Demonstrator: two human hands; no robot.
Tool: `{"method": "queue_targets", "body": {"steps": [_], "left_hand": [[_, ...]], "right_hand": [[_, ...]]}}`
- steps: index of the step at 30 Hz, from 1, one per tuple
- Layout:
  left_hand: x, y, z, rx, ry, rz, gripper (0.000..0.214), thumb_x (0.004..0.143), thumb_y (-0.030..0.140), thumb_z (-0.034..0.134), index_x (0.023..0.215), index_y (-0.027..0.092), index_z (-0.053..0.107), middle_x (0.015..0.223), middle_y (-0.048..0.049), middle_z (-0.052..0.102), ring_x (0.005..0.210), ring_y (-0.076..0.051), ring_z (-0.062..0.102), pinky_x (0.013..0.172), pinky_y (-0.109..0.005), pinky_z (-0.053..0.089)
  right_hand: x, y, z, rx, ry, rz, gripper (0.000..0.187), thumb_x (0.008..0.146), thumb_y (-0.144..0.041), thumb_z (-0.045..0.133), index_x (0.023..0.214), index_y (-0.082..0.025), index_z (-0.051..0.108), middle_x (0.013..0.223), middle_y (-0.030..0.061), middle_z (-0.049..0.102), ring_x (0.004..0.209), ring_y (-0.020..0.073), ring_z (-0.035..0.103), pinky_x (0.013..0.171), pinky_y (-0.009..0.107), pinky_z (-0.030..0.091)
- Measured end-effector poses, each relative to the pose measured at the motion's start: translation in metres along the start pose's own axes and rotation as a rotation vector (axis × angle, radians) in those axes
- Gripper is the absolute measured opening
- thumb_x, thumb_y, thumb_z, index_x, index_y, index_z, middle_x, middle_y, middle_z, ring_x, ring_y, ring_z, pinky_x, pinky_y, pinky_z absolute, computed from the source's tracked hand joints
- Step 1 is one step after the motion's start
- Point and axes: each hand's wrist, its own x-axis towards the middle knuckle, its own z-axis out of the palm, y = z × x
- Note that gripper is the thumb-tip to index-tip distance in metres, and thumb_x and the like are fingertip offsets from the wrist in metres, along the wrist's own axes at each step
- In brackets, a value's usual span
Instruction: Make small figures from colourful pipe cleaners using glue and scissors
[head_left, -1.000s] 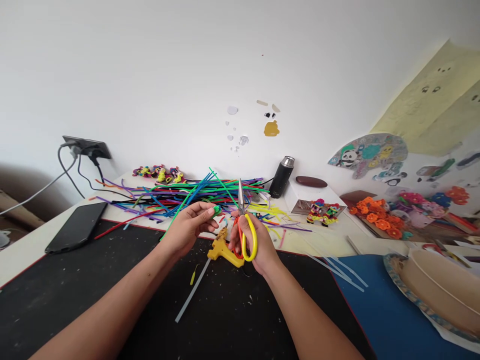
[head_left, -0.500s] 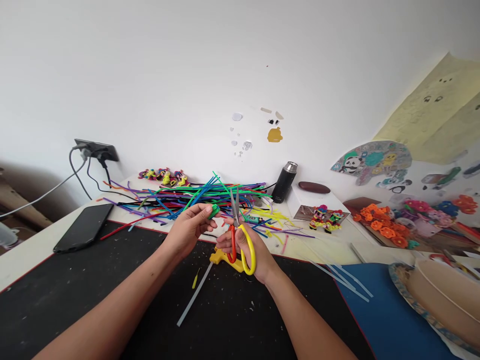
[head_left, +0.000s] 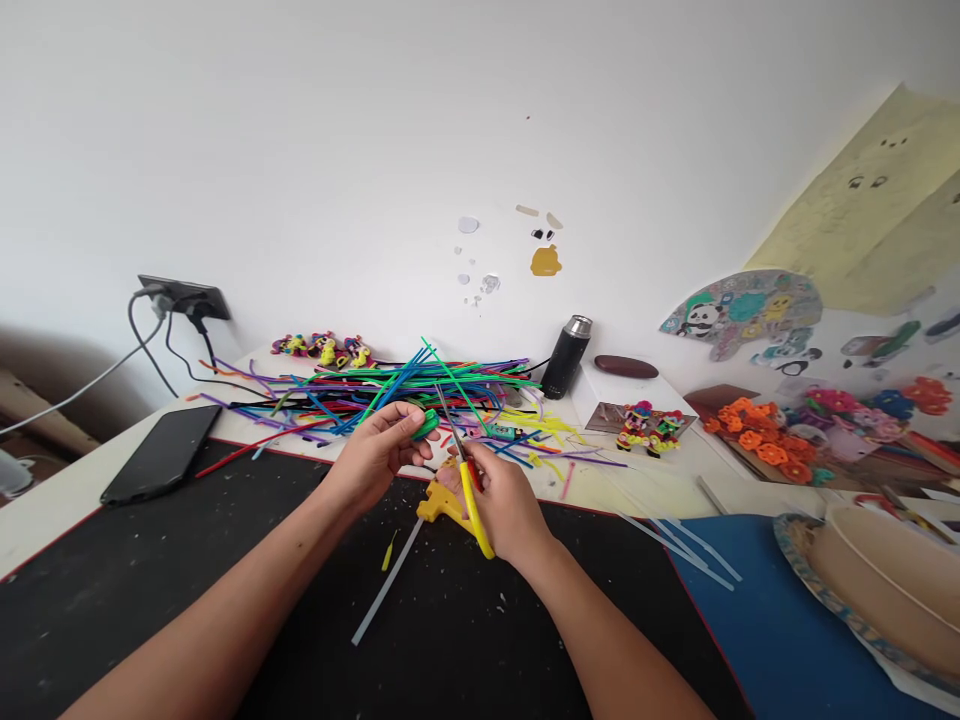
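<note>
My left hand (head_left: 379, 445) pinches a small bundle of green fuzzy pipe cleaner (head_left: 427, 425) between thumb and fingertips. Close by on its right, my right hand (head_left: 514, 505) grips scissors (head_left: 474, 510) with yellow and red handles. Their blades point up and a little left, beside the green bundle; whether they touch it I cannot tell. Below both hands a yellow glue gun (head_left: 433, 503) lies on the black mat, partly covered by my right hand, with a long translucent glue stick (head_left: 382, 590) sticking out of it. A tiny yellow-green pointed piece (head_left: 388, 553) lies left of the stick.
Many coloured pipe cleaners (head_left: 390, 388) are heaped along the wall. Behind the mat's left corner lies a phone (head_left: 161, 452). A black thermos (head_left: 566, 358), a white box (head_left: 611, 395) and small figures (head_left: 649, 428) stand at back right. Loose glue sticks (head_left: 694, 555) and a round basket (head_left: 885, 590) are rightward.
My right hand has turned the scissors, so the blades now lean left toward the green bundle and the handles look narrower. My left hand has barely moved. The view has shifted slightly.
</note>
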Motion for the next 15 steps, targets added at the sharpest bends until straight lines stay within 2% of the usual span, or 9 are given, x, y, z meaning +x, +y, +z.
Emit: {"method": "queue_targets", "body": {"steps": [2,4,15], "left_hand": [[-0.0003,0.0007,0.0006,-0.008,-0.007,-0.005,0.043,0.069,0.041,0.098,0.083,0.017,0.065,0.071,-0.0049,0.075,0.054,-0.013,0.066,0.050,-0.020,0.051],[-0.0008,0.0016,0.0013,-0.019,-0.013,-0.013,0.044,0.068,0.041,0.099,0.082,0.017,0.065,0.070,-0.0044,0.074,0.054,-0.013,0.065,0.049,-0.019,0.050],[-0.0013,0.0055,-0.0023,-0.025,-0.042,-0.010,0.037,0.074,0.038,0.095,0.082,0.017,0.066,0.071,-0.0043,0.074,0.053,-0.012,0.065,0.047,-0.019,0.049]], "right_hand": [[-0.0006,-0.0039,-0.0014,-0.145,0.000,-0.051,0.031,0.091,-0.052,0.073,0.093,-0.022,0.069,0.074,-0.0008,0.060,0.065,0.0161,0.050,0.060,0.026,0.039],[-0.0007,-0.0061,-0.0022,-0.200,-0.001,-0.063,0.031,0.093,-0.053,0.069,0.094,-0.022,0.069,0.076,0.0001,0.061,0.068,0.0170,0.049,0.062,0.026,0.038],[-0.0023,-0.0078,-0.0017,-0.306,-0.018,-0.082,0.026,0.094,-0.050,0.069,0.093,-0.024,0.069,0.073,-0.0014,0.058,0.066,0.0173,0.046,0.061,0.026,0.034]]}}
